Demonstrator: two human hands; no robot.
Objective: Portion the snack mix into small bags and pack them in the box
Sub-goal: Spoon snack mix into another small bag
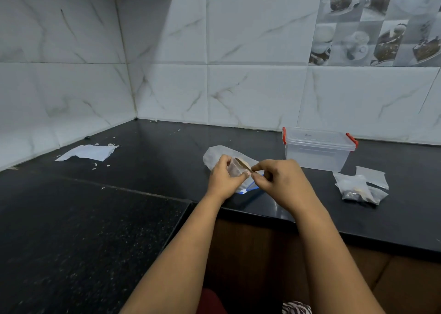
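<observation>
Two bare hands above a black counter (334, 218), left hand (223, 179) gripping one small clear bag (235, 168), right hand (278, 182) pinching its top edge, one large bag (214, 155) behind, one lidded box (318, 150) and roughly three filled bags (360, 186) right.

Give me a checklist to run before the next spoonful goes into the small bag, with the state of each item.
1. Small bag held by the left hand: ok, fingers grip it.
2. Spoon held by the right hand: ok, pinched, tip at the bag's mouth.
3. Bag mouth wide enough: cannot tell, fingers cover it.
4. Large snack bag within reach: ok, lying just behind the hands.
5. Box ready to take bags: not ok, its lid is on.
6. Filled bags clear of the work: ok, lying right of the hands, in front of the box.
</observation>
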